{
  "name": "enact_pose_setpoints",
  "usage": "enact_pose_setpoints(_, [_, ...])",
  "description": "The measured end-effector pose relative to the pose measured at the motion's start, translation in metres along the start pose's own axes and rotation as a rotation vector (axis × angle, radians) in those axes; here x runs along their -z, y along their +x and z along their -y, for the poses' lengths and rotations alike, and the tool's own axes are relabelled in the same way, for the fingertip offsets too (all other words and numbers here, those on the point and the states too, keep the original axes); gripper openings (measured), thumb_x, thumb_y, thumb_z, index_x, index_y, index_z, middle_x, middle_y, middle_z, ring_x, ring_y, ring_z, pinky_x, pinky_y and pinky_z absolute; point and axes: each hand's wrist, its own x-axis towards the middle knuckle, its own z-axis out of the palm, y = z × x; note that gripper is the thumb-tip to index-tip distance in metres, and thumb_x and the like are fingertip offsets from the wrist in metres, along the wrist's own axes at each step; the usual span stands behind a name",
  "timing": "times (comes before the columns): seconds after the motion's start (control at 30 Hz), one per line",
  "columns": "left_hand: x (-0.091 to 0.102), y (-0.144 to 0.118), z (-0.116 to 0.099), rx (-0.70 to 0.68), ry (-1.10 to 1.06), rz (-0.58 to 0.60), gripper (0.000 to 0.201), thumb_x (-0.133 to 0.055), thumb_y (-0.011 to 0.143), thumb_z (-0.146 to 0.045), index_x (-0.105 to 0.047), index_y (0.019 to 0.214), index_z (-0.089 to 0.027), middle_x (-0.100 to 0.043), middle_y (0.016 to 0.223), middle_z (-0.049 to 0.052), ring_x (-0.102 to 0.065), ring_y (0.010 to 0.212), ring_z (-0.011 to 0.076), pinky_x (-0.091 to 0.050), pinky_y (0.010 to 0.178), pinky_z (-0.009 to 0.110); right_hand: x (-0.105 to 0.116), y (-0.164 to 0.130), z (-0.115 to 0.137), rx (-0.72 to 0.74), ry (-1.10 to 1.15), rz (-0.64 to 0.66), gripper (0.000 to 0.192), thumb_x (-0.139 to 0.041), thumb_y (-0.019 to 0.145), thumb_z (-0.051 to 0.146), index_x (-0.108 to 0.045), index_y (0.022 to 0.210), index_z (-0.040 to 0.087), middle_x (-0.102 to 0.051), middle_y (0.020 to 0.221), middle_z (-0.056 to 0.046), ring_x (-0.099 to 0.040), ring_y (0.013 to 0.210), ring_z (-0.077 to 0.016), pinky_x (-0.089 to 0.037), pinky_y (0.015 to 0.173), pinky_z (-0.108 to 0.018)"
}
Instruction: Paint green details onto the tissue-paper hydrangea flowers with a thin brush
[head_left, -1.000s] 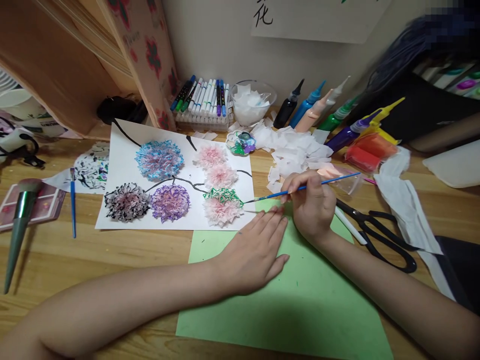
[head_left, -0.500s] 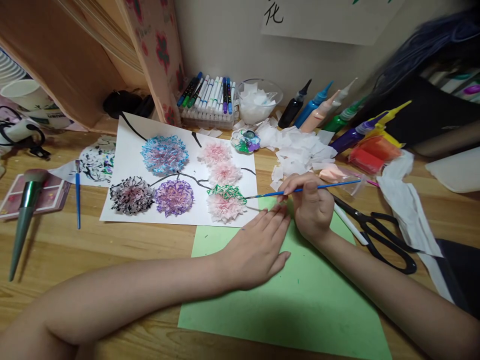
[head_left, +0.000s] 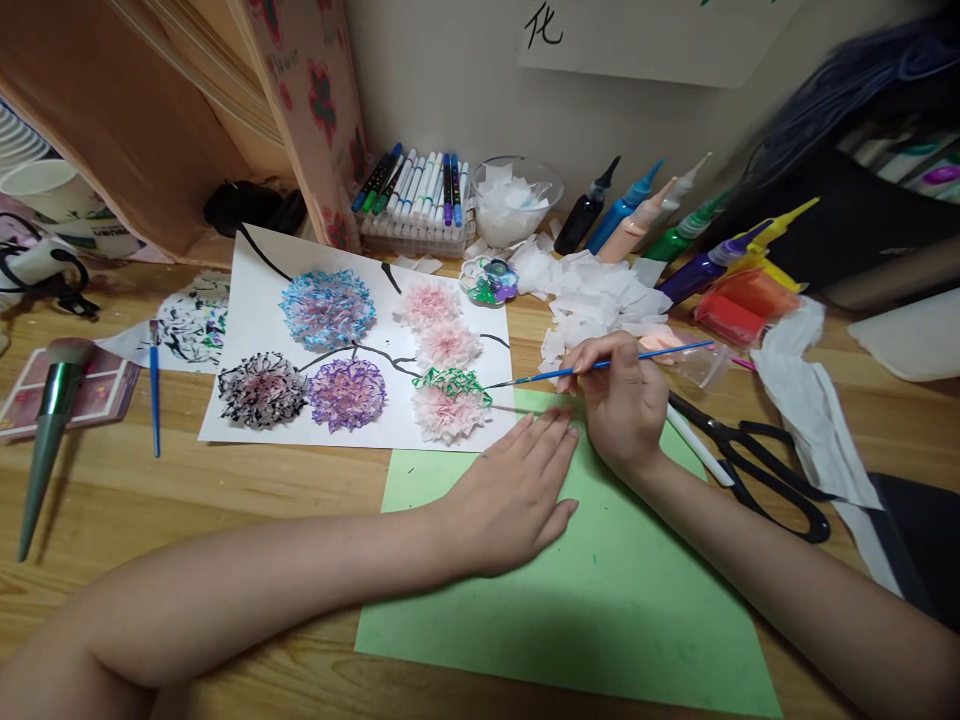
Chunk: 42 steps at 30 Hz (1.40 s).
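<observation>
My right hand (head_left: 624, 400) pinches a thin blue paintbrush (head_left: 645, 357), its tip at the right edge of a pink paper flower (head_left: 450, 412) whose upper petals are green. My left hand (head_left: 517, 490) lies flat with fingers stretched over a green sheet (head_left: 585, 620), its fingertips close to the lower right corner of the white paper (head_left: 345, 240). Black branch lines run across that paper. Also on it are a blue-edged flower (head_left: 328, 308), a black-edged flower (head_left: 262, 390), a purple-edged flower (head_left: 346, 395) and two plain pink ones.
Behind the paper stand a box of markers (head_left: 416, 195), a glass bowl (head_left: 517, 200) and a paint palette (head_left: 489, 281). Paint bottles (head_left: 630, 228) and torn tissue (head_left: 600, 300) lie right of these. Black scissors (head_left: 780, 470) rest by my right forearm. A large brush (head_left: 49, 440) lies left.
The paintbrush has tilted slightly, its back end a little lower and its tip a bit higher. My left hand stays flat in the same place.
</observation>
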Motion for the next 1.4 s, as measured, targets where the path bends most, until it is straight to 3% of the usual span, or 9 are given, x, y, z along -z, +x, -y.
enact_pose_setpoints(0.17, [0.0000,0.0007,-0.0005,0.007,-0.018,0.002,0.056,-0.030,0.098,-0.037,-0.033,0.139,0.001,-0.034,0.147,0.021,-0.024,0.140,0.0272,-0.022,0.115,0.040,0.0004,-0.0015,0.0007,0.039,0.019,0.027,0.039,-0.045,0.092,0.046,-0.056,0.067,0.018,-0.053,0.060,0.001,-0.053,0.050,-0.0103,-0.039,0.049,-0.026])
enact_pose_setpoints(0.6, [0.0012,0.0006,-0.0007,0.006,-0.024,0.013,0.058,-0.032,0.097,-0.036,-0.030,0.141,0.002,-0.033,0.148,0.020,-0.023,0.140,0.0274,-0.015,0.117,0.038,-0.0007,-0.0037,-0.0006,0.074,-0.028,0.074,0.036,-0.045,0.093,0.043,-0.058,0.071,0.018,-0.056,0.067,0.000,-0.057,0.055,-0.0109,-0.042,0.053,-0.027])
enact_pose_setpoints(1.03, [0.0012,0.0014,0.0004,0.008,-0.030,0.030,0.058,-0.030,0.098,-0.036,-0.027,0.141,0.002,-0.028,0.150,0.021,-0.017,0.142,0.0276,-0.019,0.116,0.041,-0.0020,0.0009,0.0015,-0.056,-0.058,-0.009,0.039,-0.047,0.089,0.053,-0.055,0.071,0.020,-0.056,0.065,0.000,-0.057,0.056,-0.0117,-0.043,0.051,-0.025])
enact_pose_setpoints(1.17, [0.0008,0.0004,0.0003,0.008,-0.025,0.020,0.057,-0.029,0.098,-0.036,-0.030,0.140,0.002,-0.031,0.149,0.022,-0.018,0.142,0.0285,-0.017,0.116,0.039,-0.0022,0.0001,0.0028,-0.025,0.008,-0.049,0.037,-0.046,0.090,0.051,-0.054,0.070,0.020,-0.054,0.064,0.001,-0.056,0.054,-0.0114,-0.044,0.051,-0.025])
enact_pose_setpoints(1.4, [0.0010,0.0009,0.0000,0.005,-0.016,0.009,0.057,-0.030,0.098,-0.036,-0.029,0.141,0.002,-0.028,0.150,0.022,-0.018,0.142,0.0280,-0.019,0.116,0.039,-0.0030,-0.0009,0.0023,-0.083,-0.014,0.027,0.040,-0.046,0.089,0.053,-0.055,0.070,0.019,-0.054,0.066,0.000,-0.057,0.058,-0.0119,-0.045,0.053,-0.025])
